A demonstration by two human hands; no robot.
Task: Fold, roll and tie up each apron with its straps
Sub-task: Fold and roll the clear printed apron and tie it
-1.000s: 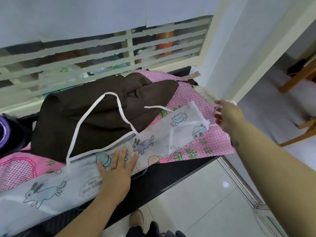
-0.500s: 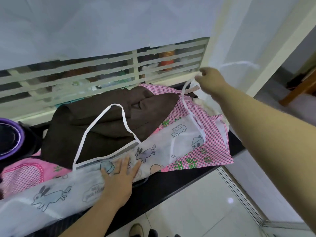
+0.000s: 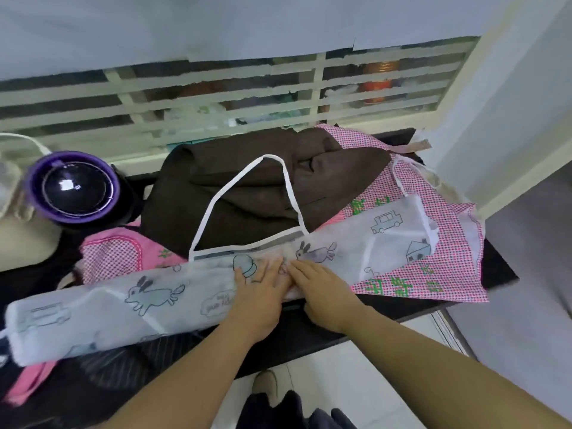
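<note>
Left hand (image 3: 257,292): grip spread flat, pressing the folded white apron (image 3: 108,308).
Right hand (image 3: 325,289): grip flat on it, touching at 3 o'clock.
Neck strap (image 3: 270,156): looped over brown cloth (image 3: 325,174), 12 o'clock.

window (image 3: 216,85): cream horizontal bars, blurred clutter behind the glass | upper part: covered by a pale sheet (image 3: 247,23) (lower edge ragged) | right: white wall (image 3: 501,103) with a cream-edged corner | table (image 3: 500,267): dark top, set against the window | floor (image 3: 356,376): glossy white tiles | light: soft, even
</note>
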